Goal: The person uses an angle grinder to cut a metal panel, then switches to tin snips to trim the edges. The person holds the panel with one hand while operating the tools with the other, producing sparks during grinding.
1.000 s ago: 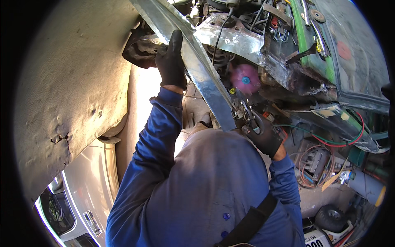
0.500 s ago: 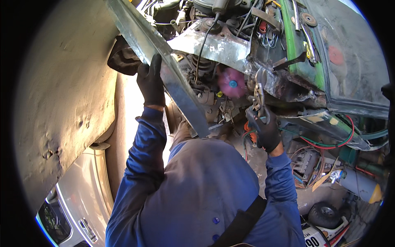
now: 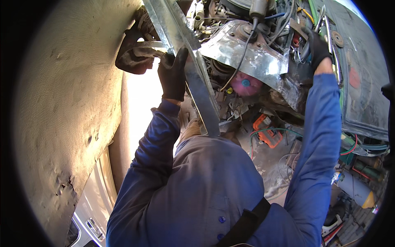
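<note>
My left hand (image 3: 172, 76), in a black glove, is closed on the edge of a long folded sheet-metal panel (image 3: 201, 96), thumb along its face. The panel stands slanted in front of me, its lower end close to my body. At the upper right, my gloved right hand (image 3: 317, 48) is closed around locking pliers (image 3: 320, 18), whose jaws point away from me. It is over the green-edged cowl, beside loose wires and tools. My fingers hide part of the pliers' handles.
A bare-metal inner wing (image 3: 251, 45) and a black cable (image 3: 243, 55) lie between my hands. Below them are a pink disc (image 3: 245, 83) and an orange tool case (image 3: 267, 131) on the floor. A large beige panel (image 3: 78, 94) rises at left; a grey cylinder (image 3: 356, 187) lies at right.
My right hand has moved up and to the right with the locking pliers, from beside the inner wing to the cowl. The left hand and panel sit slightly further right in view.
</note>
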A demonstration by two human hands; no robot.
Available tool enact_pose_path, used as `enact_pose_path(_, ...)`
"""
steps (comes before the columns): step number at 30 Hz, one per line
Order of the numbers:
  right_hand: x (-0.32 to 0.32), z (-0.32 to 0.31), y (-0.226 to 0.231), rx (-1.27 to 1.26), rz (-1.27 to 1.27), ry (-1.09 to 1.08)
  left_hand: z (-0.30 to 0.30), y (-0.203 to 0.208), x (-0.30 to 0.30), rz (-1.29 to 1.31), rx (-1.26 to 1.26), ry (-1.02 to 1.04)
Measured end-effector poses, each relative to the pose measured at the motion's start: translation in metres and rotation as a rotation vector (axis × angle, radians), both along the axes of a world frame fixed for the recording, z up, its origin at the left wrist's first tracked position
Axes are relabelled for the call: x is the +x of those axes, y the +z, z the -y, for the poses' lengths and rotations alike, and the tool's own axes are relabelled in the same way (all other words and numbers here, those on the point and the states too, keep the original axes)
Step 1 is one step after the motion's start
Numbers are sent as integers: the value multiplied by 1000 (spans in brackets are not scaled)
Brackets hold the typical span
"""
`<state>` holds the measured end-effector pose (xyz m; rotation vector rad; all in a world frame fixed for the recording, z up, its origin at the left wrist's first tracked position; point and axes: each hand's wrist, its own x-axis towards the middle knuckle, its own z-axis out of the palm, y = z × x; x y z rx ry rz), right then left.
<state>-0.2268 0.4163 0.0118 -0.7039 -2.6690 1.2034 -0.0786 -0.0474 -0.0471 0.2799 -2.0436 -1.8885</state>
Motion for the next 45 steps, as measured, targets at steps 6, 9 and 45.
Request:
enact_pose_path(6, -76, -28, -10, -62, 284, 164, 6, -14, -16, -83, 127, 19)
enact_pose_path(9, -96, -26, -20, 498, 370, 237, 7, -20, -18, -70, 198, 43)
enact_pose_path(45, -53, 161, -6, 1031, -255, 601, 19, -44, -18, -8, 485, -90)
